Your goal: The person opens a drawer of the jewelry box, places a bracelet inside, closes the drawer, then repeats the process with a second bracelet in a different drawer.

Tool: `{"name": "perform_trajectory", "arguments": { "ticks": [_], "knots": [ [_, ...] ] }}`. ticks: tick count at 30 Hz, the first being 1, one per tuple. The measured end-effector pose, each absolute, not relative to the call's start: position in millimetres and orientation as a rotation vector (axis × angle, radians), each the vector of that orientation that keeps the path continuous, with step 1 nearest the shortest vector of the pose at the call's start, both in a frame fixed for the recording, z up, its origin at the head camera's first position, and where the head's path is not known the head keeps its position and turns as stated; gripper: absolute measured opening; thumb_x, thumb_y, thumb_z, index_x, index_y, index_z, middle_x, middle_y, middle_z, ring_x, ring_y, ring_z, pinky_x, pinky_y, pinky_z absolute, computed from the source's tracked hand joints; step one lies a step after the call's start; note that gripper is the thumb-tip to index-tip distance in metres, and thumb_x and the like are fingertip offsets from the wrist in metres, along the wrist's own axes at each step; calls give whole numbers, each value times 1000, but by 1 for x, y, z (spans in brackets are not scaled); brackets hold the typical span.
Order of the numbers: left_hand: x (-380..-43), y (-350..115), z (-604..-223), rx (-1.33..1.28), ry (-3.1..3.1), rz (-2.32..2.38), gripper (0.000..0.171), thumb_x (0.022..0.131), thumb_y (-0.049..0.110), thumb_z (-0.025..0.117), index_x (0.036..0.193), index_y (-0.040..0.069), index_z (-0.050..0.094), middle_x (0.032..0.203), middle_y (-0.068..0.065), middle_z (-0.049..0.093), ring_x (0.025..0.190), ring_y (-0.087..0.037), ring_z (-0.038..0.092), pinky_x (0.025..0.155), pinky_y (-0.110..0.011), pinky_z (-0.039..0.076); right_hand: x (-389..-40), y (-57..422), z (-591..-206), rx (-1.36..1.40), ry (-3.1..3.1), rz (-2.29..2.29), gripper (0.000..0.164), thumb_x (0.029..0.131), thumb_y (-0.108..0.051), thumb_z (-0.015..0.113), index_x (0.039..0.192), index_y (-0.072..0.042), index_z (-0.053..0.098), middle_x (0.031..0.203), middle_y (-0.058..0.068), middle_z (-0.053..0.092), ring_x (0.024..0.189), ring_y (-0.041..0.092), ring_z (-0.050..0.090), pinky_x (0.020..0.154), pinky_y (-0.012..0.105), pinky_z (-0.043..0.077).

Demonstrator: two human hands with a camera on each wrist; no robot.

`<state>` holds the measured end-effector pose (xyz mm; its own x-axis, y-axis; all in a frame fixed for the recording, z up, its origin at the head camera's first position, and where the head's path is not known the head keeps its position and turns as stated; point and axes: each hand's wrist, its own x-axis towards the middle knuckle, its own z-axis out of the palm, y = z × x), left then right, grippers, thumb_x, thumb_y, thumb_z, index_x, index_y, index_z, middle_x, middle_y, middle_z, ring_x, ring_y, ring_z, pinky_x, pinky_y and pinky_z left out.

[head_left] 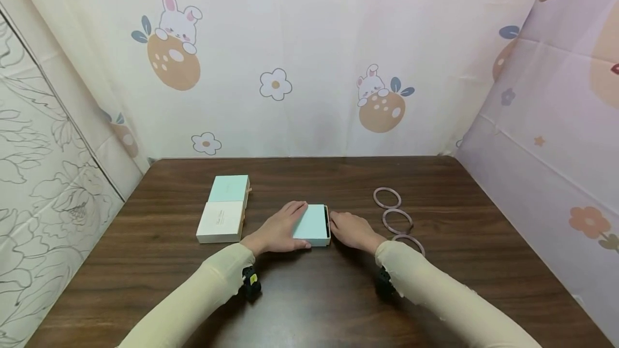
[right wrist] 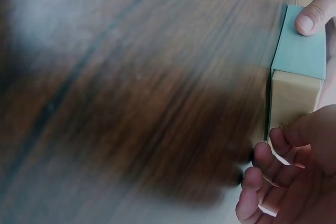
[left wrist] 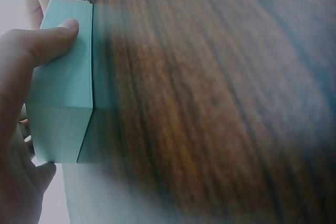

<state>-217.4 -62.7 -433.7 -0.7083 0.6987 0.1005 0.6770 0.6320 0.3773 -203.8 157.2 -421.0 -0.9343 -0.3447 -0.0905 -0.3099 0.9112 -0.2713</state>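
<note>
A mint-green drawer box (head_left: 310,223) lies on the table between both hands, its cream drawer front (right wrist: 294,95) facing right. My left hand (head_left: 280,228) grips the box from the left, with the thumb on the near side and the fingers reaching over toward the far side. At the drawer end, my right hand (head_left: 353,230) has thumb and forefinger together against the cream face, apparently pinching a small pull that they mostly hide. Its other fingers are loosely curled. A narrow dark gap shows along the box's right edge in the head view.
Left of the hands lie another mint box (head_left: 229,188) and a cream-topped box (head_left: 221,221), end to end. Several pale purple rings, the farthest ring (head_left: 387,197) among them, lie in a line on the brown table (head_left: 309,305) at right. Printed curtain (head_left: 314,117) stands behind.
</note>
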Motion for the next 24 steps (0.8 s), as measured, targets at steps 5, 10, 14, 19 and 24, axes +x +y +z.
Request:
{"name": "perform_trajectory", "arguments": {
  "ticks": [5, 10, 14, 19, 24],
  "knots": [
    [-217, -63, -434, 1165, 2789, 608, 93, 82, 45, 71, 148, -4, 27, 150, -16, 30, 138, -26, 26, 106, -42, 31, -202, 159, -420, -509, 2933, -392, 18, 100, -19, 47, 85, -12, 54, 69, 1, 51, 64, 17, 52, 59, 41, 45],
    [-217, -62, -434, 1163, 2791, 613, 94, 82, 45, 71, 148, -4, 27, 151, -16, 29, 138, -26, 25, 106, -42, 31, -203, 162, -422, -513, 2945, -386, 19, 100, -19, 47, 83, -13, 53, 67, 0, 49, 62, 16, 51, 57, 41, 44],
    [-218, -62, -434, 1158, 2789, 609, 94, 82, 46, 71, 148, -3, 26, 151, -16, 28, 139, -26, 24, 106, -42, 30, -204, 164, -424, -488, 2951, -372, 22, 100, -20, 46, 80, -14, 52, 65, 0, 48, 60, 16, 49, 56, 40, 43],
    [-219, -62, -435, 1145, 2785, 596, 94, 82, 47, 70, 148, -3, 26, 152, -14, 28, 139, -25, 23, 107, -41, 30, -203, 167, -424, -477, 2945, -365, 23, 100, -20, 45, 79, -13, 52, 64, 0, 47, 58, 16, 47, 53, 38, 41],
    [-219, -63, -434, 1149, 2792, 594, 94, 82, 47, 70, 148, -3, 26, 152, -14, 28, 139, -26, 24, 107, -41, 30, -202, 169, -421, -477, 2950, -361, 24, 100, -19, 44, 78, -13, 51, 63, 0, 47, 57, 16, 47, 52, 37, 39]
  ]
}}
